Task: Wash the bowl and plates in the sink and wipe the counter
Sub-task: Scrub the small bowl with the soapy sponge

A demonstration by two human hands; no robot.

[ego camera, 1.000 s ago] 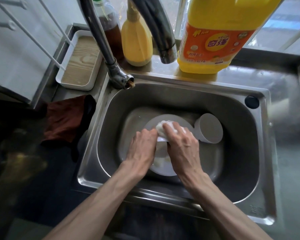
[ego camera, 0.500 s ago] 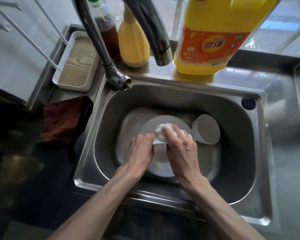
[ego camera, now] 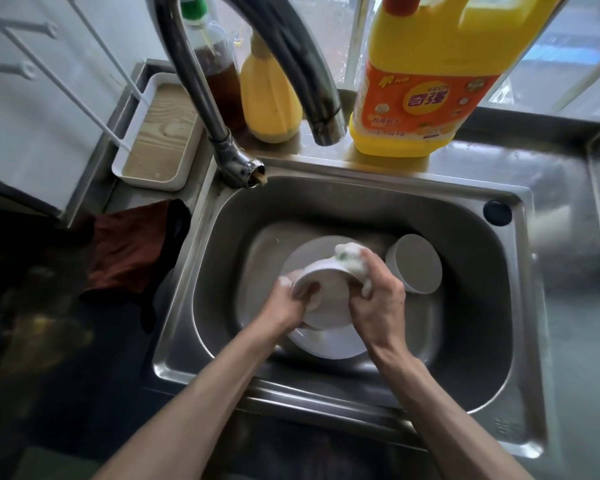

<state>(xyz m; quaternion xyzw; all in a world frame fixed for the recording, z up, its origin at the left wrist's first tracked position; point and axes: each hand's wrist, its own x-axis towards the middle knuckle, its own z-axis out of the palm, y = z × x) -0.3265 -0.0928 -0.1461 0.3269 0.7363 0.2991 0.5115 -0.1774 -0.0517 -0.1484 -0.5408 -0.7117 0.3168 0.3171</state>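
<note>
In the steel sink (ego camera: 527, 306) my left hand (ego camera: 284, 306) grips the left edge of a small white plate (ego camera: 326, 296) and holds it tilted up. My right hand (ego camera: 378, 299) grips a foamy white sponge (ego camera: 350, 258) pressed on that plate's upper rim. A larger white plate (ego camera: 329, 346) lies flat on the sink floor beneath them. To the right a grey-white bowl (ego camera: 416, 263) sits upside down against the sink wall.
The faucet spout (ego camera: 323, 116) hangs over the sink's back edge, no water running. Behind it stand a big yellow detergent bottle (ego camera: 430, 81), a small yellow bottle (ego camera: 267, 98) and a brown sauce bottle (ego camera: 219, 64). A reddish cloth (ego camera: 129, 247) and a white tray (ego camera: 160, 133) lie left.
The small plate lay flat under both hands; my left hand has now lifted it on edge. My right hand with the sponge has moved up to its rim.
</note>
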